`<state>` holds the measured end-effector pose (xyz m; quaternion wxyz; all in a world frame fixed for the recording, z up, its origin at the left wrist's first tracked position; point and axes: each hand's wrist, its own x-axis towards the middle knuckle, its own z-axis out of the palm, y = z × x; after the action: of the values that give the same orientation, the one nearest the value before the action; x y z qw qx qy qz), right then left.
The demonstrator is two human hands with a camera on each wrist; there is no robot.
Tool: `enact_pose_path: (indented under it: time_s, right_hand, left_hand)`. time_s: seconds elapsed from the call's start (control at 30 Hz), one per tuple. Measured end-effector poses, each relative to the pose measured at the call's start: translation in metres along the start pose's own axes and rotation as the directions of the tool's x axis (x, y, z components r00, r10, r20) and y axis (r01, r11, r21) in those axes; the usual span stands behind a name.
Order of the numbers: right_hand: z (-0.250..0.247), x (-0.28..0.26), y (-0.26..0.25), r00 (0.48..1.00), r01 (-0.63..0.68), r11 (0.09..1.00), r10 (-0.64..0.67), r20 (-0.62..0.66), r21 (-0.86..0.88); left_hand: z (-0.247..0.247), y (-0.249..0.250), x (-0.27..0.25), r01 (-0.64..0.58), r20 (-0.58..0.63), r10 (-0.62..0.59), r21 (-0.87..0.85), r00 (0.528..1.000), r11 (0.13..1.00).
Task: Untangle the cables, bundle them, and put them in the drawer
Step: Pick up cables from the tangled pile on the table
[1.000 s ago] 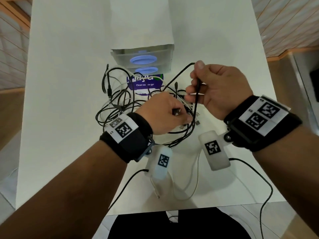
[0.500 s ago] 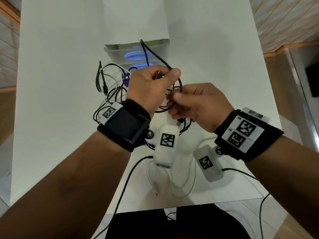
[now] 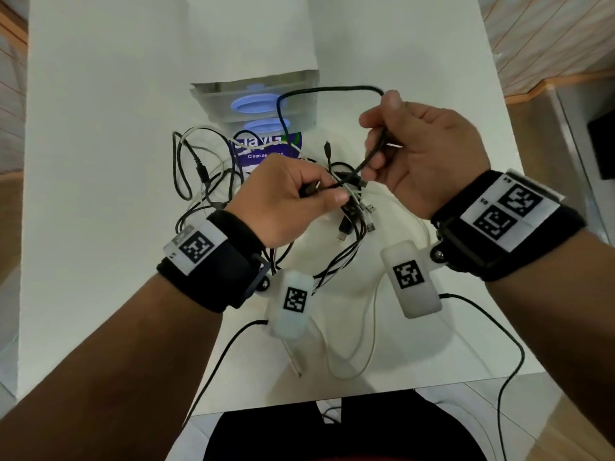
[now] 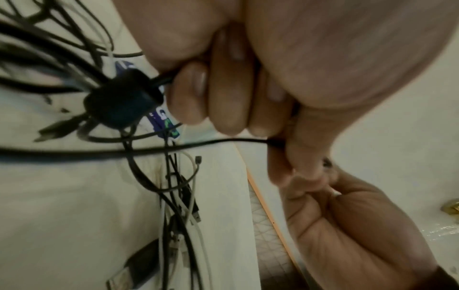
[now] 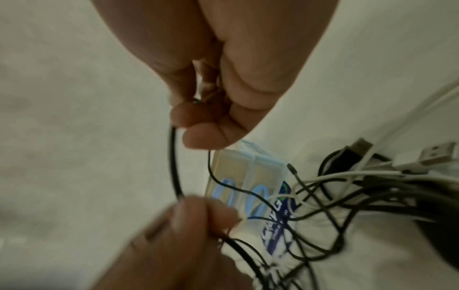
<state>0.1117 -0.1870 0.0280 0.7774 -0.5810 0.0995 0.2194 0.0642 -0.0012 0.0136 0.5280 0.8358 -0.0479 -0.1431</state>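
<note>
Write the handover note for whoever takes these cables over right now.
Left hand: pinches one stretch of a black cable.
Right hand: grips the same cable farther along, raised; a loop arches over the drawer unit.
Cable tangle, black and white, lies on the white table in front of the drawers.
Done: one black cable partly pulled out.
Left: finish untangling, bundle, put everything in a drawer; none looks open.

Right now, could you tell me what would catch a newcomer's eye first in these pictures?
Both hands, mid-table, work one black cable: the left hand pinches its plug end, the right hand grips it further along. Beneath them sprawls a tangle of black and white cables, with a translucent drawer unit just behind.
</note>
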Motion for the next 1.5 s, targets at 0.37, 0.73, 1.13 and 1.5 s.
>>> enact_pose_path:
  time_s: [0.37, 0.73, 1.13, 1.5]
  right_hand:
    - [0.009, -0.007, -0.009, 0.96, 0.277, 0.927, -0.253, 0.123, -0.252]
    - [0.017, -0.012, 0.011, 0.967, 0.255, 0.751, -0.195, 0.164, -0.61]
    - [0.012, -0.011, 0.002, 0.998, 0.016, 0.999, -0.018, -0.064, -0.033]
    - [-0.018, -0.003, -0.025, 0.972, 0.192, 0.981, -0.184, -0.147, 0.042]
  left_hand:
    - [0.004, -0.013, 0.003, 0.058, -0.091, -0.049, 0.095, 0.995, 0.994]
    - [0.007, 0.0, 0.001, -0.128, -0.045, 0.137, 0.174, 0.99, 0.976]
    - [-0.001, -0.008, -0.003, -0.131, -0.013, 0.146, 0.369, 0.989, 0.92]
    - [0.013, 0.0, 0.005, -0.113, -0.003, 0.127, 0.438, 0.992, 0.892]
